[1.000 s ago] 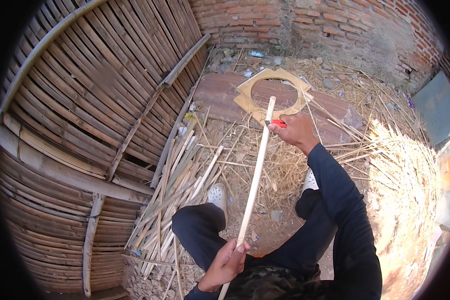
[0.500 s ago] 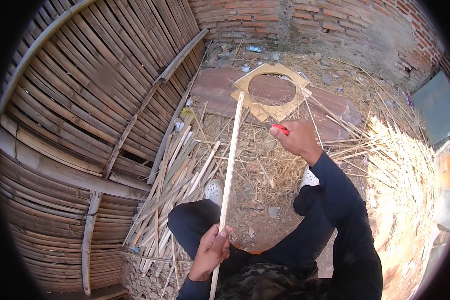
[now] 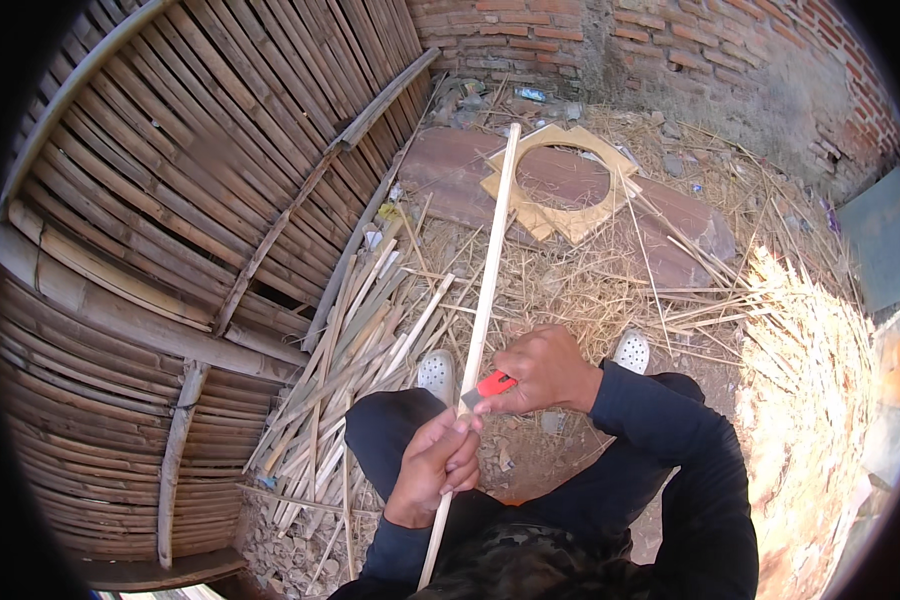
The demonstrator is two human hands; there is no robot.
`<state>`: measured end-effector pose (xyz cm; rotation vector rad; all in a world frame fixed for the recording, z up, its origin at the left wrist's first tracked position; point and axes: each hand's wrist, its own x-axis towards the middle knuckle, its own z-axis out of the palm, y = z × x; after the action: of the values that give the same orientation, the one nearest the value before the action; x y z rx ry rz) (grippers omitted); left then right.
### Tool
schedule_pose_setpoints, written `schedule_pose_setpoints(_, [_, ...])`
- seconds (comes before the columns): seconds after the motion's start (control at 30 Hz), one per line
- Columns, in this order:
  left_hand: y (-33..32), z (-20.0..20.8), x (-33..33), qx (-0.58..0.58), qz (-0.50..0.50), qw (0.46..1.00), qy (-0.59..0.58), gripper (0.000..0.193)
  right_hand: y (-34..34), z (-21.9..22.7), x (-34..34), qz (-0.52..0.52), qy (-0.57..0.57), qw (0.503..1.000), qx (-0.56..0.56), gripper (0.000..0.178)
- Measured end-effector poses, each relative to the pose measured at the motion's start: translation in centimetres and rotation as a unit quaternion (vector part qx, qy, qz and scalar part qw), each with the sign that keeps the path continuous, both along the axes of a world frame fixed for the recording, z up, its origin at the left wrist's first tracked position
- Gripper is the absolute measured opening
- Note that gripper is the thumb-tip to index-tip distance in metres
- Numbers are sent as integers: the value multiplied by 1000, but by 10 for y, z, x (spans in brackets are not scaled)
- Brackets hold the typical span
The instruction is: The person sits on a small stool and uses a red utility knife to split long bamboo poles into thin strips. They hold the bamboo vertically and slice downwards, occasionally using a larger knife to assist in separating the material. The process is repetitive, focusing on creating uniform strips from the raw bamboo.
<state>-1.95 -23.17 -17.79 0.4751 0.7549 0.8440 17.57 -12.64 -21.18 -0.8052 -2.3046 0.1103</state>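
Your left hand (image 3: pixel 430 468) grips the pale strip (image 3: pixel 489 270); your right hand (image 3: pixel 545 370) clasps the red-handled knife (image 3: pixel 496 383). Angle its blade (image 3: pixel 471 399) shallowly, clear of your left fingertips (image 3: pixel 466 424).

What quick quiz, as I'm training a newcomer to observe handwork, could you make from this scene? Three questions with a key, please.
1. Multiple choice: what does the right hand hold?
a) a hammer
b) a red-handled knife
c) a paintbrush

2. True or false: the knife's blade is at the far tip of the pale slat.

3. Compare: which lies farther from the person's body, the cut-out tan board or the left white clog?

Key:
1. b
2. False; it is close to the left hand, which grips the slat lower down.
3. The cut-out tan board.
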Motion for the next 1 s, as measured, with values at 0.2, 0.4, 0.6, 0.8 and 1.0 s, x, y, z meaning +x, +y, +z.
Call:
schedule_pose_setpoints(0.2, [-5,2,4,-28,14,999,-26,19,39,2,14,-107,0,994,-26,62])
schedule_pose_setpoints(0.4, [-7,8,7,61,25,985,159,19,21,-2,3,-43,-3,999,-9,61])
schedule_pose_setpoints(0.6, [-8,6,4,55,-6,986,154,18,3,-4,0,-32,-26,999,-21,61])
schedule_pose_setpoints(0.8, [-26,10,11,37,-10,988,152,16,69,-3,36,-214,-29,976,-35,62])
schedule_pose_setpoints(1.0, [-26,6,7,26,-14,991,133,18,12,-7,17,-97,-43,994,-41,62])
